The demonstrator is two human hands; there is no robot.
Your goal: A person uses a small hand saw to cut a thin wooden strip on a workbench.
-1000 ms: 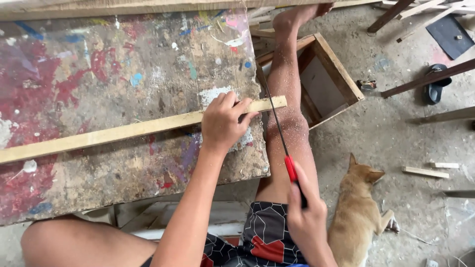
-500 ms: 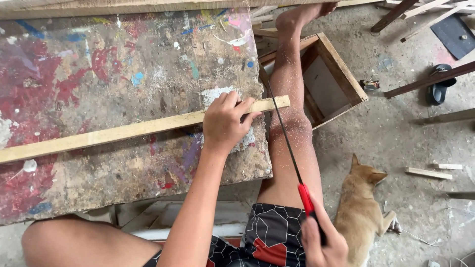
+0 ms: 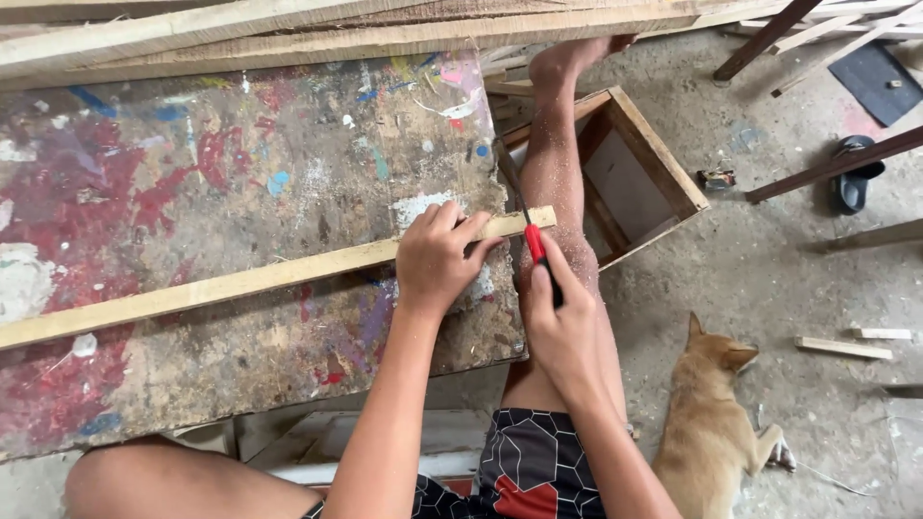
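A long pale wooden strip (image 3: pixel 221 285) lies across a paint-stained workboard (image 3: pixel 192 192), its right end sticking out past the board's edge. My left hand (image 3: pixel 437 259) presses the strip down near that end. My right hand (image 3: pixel 562 327) grips the red handle of a thin saw (image 3: pixel 535 242). The saw's blade meets the strip just right of my left hand, and most of the blade is hidden beyond the strip. My right leg (image 3: pixel 558 173), dusted with sawdust, stretches out beside the board.
An open wooden box (image 3: pixel 663 183) stands on the concrete floor right of my leg. A tan dog (image 3: pixel 707 423) lies at lower right. Planks (image 3: pixel 336 34) are stacked beyond the board. Wood offcuts (image 3: pixel 844 348), slats and a dark sandal (image 3: pixel 856 178) lie at right.
My right hand has pushed the saw forward, from low beside my thigh up to the strip's right end. The left hand stays pressed on the strip.
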